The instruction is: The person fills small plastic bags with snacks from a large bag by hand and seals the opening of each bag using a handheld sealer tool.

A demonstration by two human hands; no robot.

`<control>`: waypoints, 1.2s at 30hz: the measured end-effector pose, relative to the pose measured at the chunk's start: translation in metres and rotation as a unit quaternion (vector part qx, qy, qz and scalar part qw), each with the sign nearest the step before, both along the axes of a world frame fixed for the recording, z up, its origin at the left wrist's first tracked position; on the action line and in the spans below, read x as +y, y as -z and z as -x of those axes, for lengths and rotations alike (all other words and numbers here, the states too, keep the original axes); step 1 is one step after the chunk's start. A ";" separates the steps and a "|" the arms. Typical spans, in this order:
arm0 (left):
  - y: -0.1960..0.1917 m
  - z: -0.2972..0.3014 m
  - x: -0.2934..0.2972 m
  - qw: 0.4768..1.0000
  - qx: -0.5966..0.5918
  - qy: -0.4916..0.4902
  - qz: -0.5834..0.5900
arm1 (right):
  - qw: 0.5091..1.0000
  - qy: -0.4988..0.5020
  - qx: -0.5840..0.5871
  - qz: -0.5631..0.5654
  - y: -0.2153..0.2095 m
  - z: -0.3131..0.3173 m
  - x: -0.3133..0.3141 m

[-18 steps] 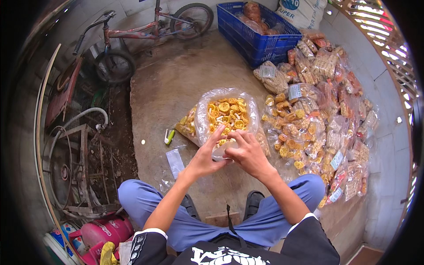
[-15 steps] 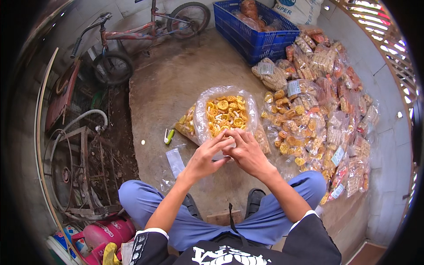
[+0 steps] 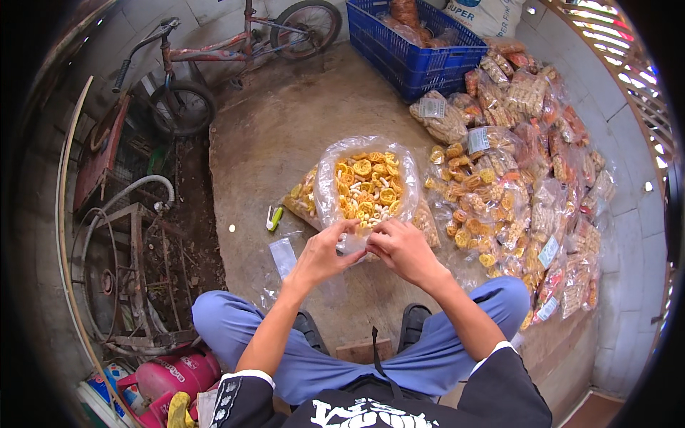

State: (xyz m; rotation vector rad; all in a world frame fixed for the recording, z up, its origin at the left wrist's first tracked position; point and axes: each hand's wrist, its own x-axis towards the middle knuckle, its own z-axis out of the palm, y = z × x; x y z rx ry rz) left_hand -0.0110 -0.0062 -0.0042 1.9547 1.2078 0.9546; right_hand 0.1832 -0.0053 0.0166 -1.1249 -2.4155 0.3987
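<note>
In front of me stands a large clear plastic bag (image 3: 407,178), its mouth wide open, filled with yellow wheel-shaped and pale stick-shaped snacks (image 3: 365,184). At its near edge my hands hold a small clear plastic bag (image 3: 352,244) between them. My left hand (image 3: 319,255) curves round its left side, thumb and index finger spaced apart. The fingers of my right hand (image 3: 405,250) pinch together at its right side. What is inside the small bag is hard to make out. Flat clear bags (image 3: 283,257) lie on the floor by my left wrist.
A green-and-white cutter-like tool (image 3: 274,219) lies left of the large bag. Many packed snack bags (image 3: 514,192) are heaped at the right, below a blue crate (image 3: 421,68). A bicycle (image 3: 214,53), a rusty metal frame (image 3: 143,271) and a pink gas cylinder (image 3: 171,378) stand along the left.
My hands were close together with their fingertips touching. Now the fingertips have moved apart and slightly lower, showing the small clear bag between them.
</note>
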 end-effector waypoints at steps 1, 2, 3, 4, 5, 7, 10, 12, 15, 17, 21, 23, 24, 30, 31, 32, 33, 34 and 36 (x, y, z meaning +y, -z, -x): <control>0.001 -0.004 -0.002 0.998 -0.048 -0.010 0.028 | 1.000 -0.002 0.005 -0.007 0.002 0.000 -0.001; 0.001 -0.005 -0.003 0.996 -0.077 -0.013 0.053 | 1.000 -0.003 0.010 -0.015 0.003 0.000 -0.001; 0.000 -0.007 -0.004 0.991 -0.105 -0.017 0.077 | 1.000 0.008 0.014 -0.002 0.003 0.000 -0.001; -0.003 -0.008 -0.006 0.989 -0.113 -0.013 0.097 | 1.000 0.019 0.018 0.010 0.002 0.000 -0.001; -0.005 -0.009 -0.007 0.986 -0.122 -0.009 0.117 | 0.999 0.030 0.022 0.022 0.002 0.000 -0.001; -0.004 -0.007 -0.008 0.987 -0.052 0.007 0.152 | 0.999 0.008 0.046 0.027 0.006 0.001 -0.002; -0.002 -0.001 -0.010 0.983 -0.024 -0.018 0.181 | 0.992 0.020 0.114 0.057 0.006 0.002 0.000; -0.001 0.005 -0.008 0.983 -0.024 -0.061 0.169 | 0.982 0.072 0.150 0.085 0.005 -0.002 0.007; -0.005 0.013 -0.003 0.983 -0.026 -0.120 0.139 | 0.963 0.199 0.149 0.106 0.005 -0.018 0.024; -0.005 0.015 -0.003 0.979 -0.040 -0.132 0.150 | 0.967 0.224 0.096 0.076 0.014 -0.022 0.025; -0.001 0.012 -0.003 0.980 -0.013 -0.111 0.164 | 0.979 0.193 -0.014 0.057 0.030 -0.025 0.022; 0.001 0.008 -0.004 0.981 -0.020 -0.101 0.167 | 0.980 0.177 -0.065 0.064 0.035 -0.024 0.020; 0.001 0.007 -0.004 0.981 -0.024 -0.096 0.167 | 0.979 0.173 -0.089 0.066 0.037 -0.024 0.020; -0.002 0.004 -0.002 0.968 -0.005 -0.086 0.235 | 0.977 0.163 -0.124 0.069 0.067 -0.024 0.026; -0.001 0.004 -0.002 0.968 -0.002 -0.085 0.238 | 0.977 0.160 -0.121 0.068 0.072 -0.024 0.028; -0.001 0.004 -0.002 0.967 0.000 -0.084 0.241 | 0.977 0.160 -0.129 0.054 0.077 -0.023 0.029; 0.000 0.005 -0.002 0.966 0.003 -0.083 0.243 | 0.977 0.159 -0.135 0.039 0.081 -0.020 0.031; 0.000 0.005 -0.003 0.967 0.000 -0.079 0.243 | 0.977 0.158 -0.142 0.024 0.086 -0.019 0.032; -0.002 0.005 -0.004 0.968 -0.004 -0.073 0.241 | 0.972 0.157 -0.177 -0.008 0.098 -0.018 0.035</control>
